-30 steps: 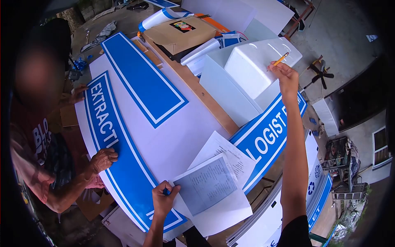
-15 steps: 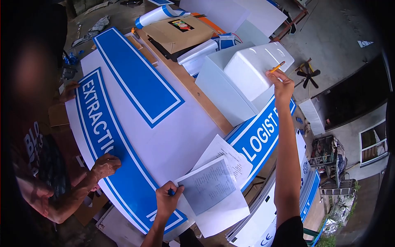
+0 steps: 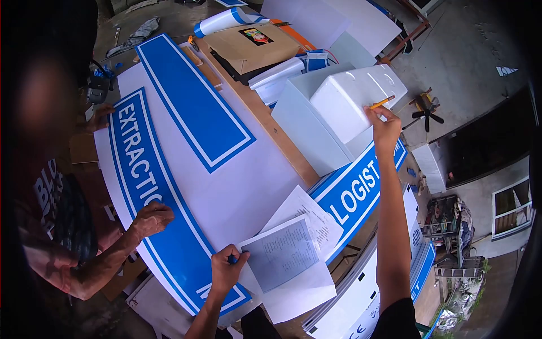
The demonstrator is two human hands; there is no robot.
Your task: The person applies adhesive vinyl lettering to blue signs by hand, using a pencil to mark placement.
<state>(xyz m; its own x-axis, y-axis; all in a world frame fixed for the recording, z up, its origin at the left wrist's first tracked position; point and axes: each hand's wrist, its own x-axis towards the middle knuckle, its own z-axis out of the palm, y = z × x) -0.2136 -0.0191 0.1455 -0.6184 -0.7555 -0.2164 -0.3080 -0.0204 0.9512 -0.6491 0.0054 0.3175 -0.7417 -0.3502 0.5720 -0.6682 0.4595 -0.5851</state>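
Between the fingers of my right hand [image 3: 386, 131] is a yellow pencil [image 3: 382, 103], raised in front of a white foam box [image 3: 353, 96]. My left hand [image 3: 227, 266] pinches the left edge of printed sheets [image 3: 282, 254], with something small and blue showing in its fingers. The sheets lie over the near end of the table, partly over a blue sign reading LOGIST [image 3: 361, 195]. Left of my left hand is a long blue sign reading EXTRACTIO [image 3: 175, 231], on a white board [image 3: 226, 186].
A co-worker's hand [image 3: 151, 220] rests on the EXTRACTIO sign; their other hand [image 3: 101, 117] is at its far end. A second blue panel [image 3: 195, 101], a brown package [image 3: 251, 50] and rolled film [image 3: 226, 21] lie further back. Stacked signs [image 3: 361, 294] stand at the lower right.
The co-worker's nearer hand has shifted slightly right along the sign. My right hand still holds the pencil, now tilted flatter. The whole view has shifted slightly.
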